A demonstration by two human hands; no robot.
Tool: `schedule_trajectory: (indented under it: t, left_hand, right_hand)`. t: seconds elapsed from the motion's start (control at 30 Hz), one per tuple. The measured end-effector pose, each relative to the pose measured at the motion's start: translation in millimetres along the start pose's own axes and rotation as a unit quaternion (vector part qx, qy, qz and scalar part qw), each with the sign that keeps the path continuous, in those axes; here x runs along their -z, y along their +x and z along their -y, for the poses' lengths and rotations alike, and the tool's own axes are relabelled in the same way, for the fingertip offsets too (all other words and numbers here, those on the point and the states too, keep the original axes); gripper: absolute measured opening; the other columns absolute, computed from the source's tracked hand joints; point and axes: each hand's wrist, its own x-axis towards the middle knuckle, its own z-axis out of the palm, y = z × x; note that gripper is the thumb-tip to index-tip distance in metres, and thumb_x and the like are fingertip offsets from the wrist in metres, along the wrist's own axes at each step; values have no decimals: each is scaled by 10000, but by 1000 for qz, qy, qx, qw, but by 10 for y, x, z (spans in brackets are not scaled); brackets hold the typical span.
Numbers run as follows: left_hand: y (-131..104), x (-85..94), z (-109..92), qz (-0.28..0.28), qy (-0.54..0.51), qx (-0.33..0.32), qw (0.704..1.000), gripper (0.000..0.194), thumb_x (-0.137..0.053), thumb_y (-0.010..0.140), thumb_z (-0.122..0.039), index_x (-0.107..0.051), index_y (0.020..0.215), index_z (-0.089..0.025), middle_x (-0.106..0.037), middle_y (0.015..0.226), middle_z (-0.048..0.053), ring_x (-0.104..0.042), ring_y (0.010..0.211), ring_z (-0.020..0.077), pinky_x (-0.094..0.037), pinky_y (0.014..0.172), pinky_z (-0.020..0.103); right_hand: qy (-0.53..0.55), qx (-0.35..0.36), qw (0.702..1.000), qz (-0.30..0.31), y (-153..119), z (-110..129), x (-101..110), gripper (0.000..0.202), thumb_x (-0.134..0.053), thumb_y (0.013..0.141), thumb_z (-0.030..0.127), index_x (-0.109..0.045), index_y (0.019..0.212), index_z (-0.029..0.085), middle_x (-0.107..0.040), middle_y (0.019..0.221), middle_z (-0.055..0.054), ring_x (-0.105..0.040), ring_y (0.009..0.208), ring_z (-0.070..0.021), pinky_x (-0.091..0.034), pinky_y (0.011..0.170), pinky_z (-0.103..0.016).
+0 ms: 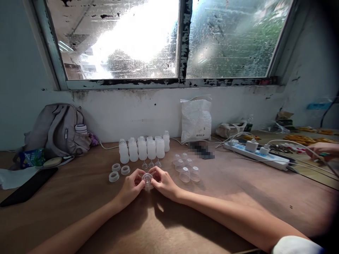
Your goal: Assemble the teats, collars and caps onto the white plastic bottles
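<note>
While both hands (132,183) (166,184) pinch a round plastic piece (147,176), frosted bottles (142,150), clear domed cups (184,176)

Clear teat (147,179); brown table (84,187) (reddish)

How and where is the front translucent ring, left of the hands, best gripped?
I'd pinch the front ring by its outer wall, thumb and finger on opposite sides, coming from above and the near side. It lies flat, leaving that round wall exposed; the back ring and right-hand ring sit farther back, so the near side looks unobstructed.
</note>
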Motion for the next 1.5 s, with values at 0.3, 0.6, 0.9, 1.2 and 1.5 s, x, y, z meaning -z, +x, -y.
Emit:
schedule_trajectory:
  t: [0.3, 0.6, 0.9, 1.2, 1.5]
  left_hand:
    - [52, 15, 125, -3, -8, 36, 999, 110, -464, 758, -223, -509, 846, -175, -551, 589, -25, -528, 554, 117, -399, 522, 208]
    - [17, 22, 74, -5, 38, 17, 999, 96, -462, 755, -215, -526, 817, -180, -470, 528, -57, -457, 485, 86, -353, 480, 185]
    - [-7, 20, 8, -6, -2, 14, 1000, 233, -440, 801, -367, -530, 880, -167, -545, 602, -19, -492, 499, 103, -387, 471, 199]
    - [-34, 36, -21, -4, 82, 0, 997, 200, -437, 801, -346, -540, 760, -179, -485, 533, -42, -449, 495, 96, -337, 477, 191]
    - [-26, 30, -39, -5, 56, 7, 998, 210, -425, 806, -358, -529, 820, -177, -538, 613, -27, -478, 482, 95, -378, 491, 203]
  right_hand:
    - [14, -24, 1000, 3, 93, 4, -90, 97, -501, 677, 143, -455, 760, 162, -438, 566, 60, -399, 525, -78, -315, 479, -187]
    - [-7, -12, 1000, 7, 67, -11, -97, 106, -491, 663, 143, -411, 723, 178, -432, 572, 64, -385, 531, -78, -301, 483, -188]
    - [5, -10, 1000, 5, 56, 31, -82, 110, -448, 770, 177, -501, 865, 165, -534, 585, 30, -447, 520, -85, -347, 503, -199]
    - [-22, 29, 999, 27, 11, 40, -83, 62, -464, 786, 219, -488, 794, 163, -506, 583, 35, -435, 525, -82, -339, 491, -193]
    - [-25, 28, 999, 8, 17, 58, -78, 68, -471, 769, 186, -481, 834, 170, -498, 593, 40, -442, 525, -80, -346, 495, -187]
